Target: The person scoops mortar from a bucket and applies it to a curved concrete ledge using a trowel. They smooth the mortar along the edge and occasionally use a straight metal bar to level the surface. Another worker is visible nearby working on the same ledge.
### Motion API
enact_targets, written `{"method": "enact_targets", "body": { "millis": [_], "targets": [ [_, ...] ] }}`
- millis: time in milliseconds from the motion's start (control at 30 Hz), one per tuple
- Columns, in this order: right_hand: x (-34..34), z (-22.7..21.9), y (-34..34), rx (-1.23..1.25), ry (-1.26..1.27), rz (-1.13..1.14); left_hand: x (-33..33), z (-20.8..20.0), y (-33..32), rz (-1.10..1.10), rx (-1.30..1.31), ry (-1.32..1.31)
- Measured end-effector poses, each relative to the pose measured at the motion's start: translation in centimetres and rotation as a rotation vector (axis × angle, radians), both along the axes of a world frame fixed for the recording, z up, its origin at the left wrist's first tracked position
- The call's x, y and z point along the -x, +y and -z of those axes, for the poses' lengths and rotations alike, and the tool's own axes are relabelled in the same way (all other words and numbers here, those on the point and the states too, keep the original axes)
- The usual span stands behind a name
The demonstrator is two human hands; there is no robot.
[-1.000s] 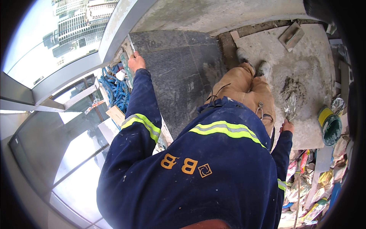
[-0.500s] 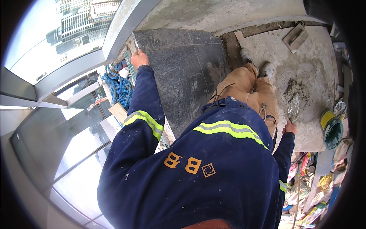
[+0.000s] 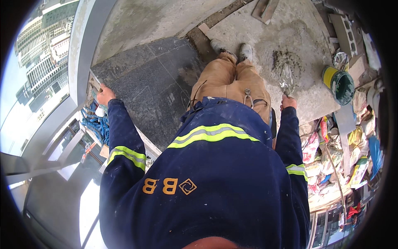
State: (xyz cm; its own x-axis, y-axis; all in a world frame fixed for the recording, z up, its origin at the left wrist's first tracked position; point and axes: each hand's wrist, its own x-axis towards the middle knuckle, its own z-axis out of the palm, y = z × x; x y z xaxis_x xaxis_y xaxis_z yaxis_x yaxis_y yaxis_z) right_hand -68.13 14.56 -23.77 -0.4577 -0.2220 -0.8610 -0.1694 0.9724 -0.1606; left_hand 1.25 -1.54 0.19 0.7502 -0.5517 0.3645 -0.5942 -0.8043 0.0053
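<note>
On the right, my right hand (image 3: 289,102) is closed round the handle of a trowel (image 3: 287,84). Its shiny blade points at a heap of wet grey mortar (image 3: 287,62) on a pale board (image 3: 317,101). My left hand (image 3: 105,94) is at the far left, by the edge of the dark stone tiles (image 3: 153,91). Its fingers are curled at a narrow ledge, and what they grip is too small to make out. Beside that hand lies a bundle of blue rope (image 3: 95,123), partly hidden by my sleeve.
A yellow and green bucket (image 3: 340,85) stands at the board's right edge. Beyond the board lie a hollow concrete block (image 3: 343,34) and a wooden float (image 3: 265,9). Crumpled sacks (image 3: 321,153) fill the right side. A concrete wall (image 3: 141,29) and a grey frame (image 3: 81,54) border the tiles.
The whole view has shifted, so the tiles, board and hands sit farther left and more sacks show at right. My right hand still grips the trowel beside the mortar; my left stays by the ledge.
</note>
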Motion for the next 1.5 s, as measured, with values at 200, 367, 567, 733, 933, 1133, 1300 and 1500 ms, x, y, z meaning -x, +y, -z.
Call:
{"method": "enact_targets", "body": {
  "millis": [200, 367, 567, 733, 933, 1133, 1300, 1500],
  "targets": [
    [-0.9, -0.5, 2.7, -0.095, -0.251, 0.618, -1.4, 0.6, -0.2, -0.017, -0.022, -0.064],
    [-1.2, 1.3, 4.4, -0.123, -0.17, 0.721, -2.5, 0.9, -0.1, 0.001, -0.087, -0.126],
    [-0.6, 10.9, 7.8, -0.178, -0.178, 0.856, -4.0, -1.4, 0.1, -0.072, -0.604, -0.192],
    [-1.5, 27.6, 12.1, -0.207, -0.084, 0.896, -2.7, -3.1, -5.2, -0.016, -1.034, -0.588],
    [-0.5, 48.4, 17.8, -0.276, 0.069, 1.02, 6.2, 5.2, -8.1, 0.126, -1.122, -0.736],
    [6.9, 56.7, 9.0, -0.048, 0.173, 0.812, 10.6, 9.2, -8.6, 0.284, -1.138, -0.76],
    [11.1, 53.4, 8.4, 0.147, -0.048, 0.783, 10.5, 10.3, -7.9, 0.376, -1.169, -0.77],
    [10.2, 42.3, 8.0, 0.311, -0.265, 0.858, 8.8, 10.9, -6.7, 0.305, -1.103, -0.543]
  ]
}}
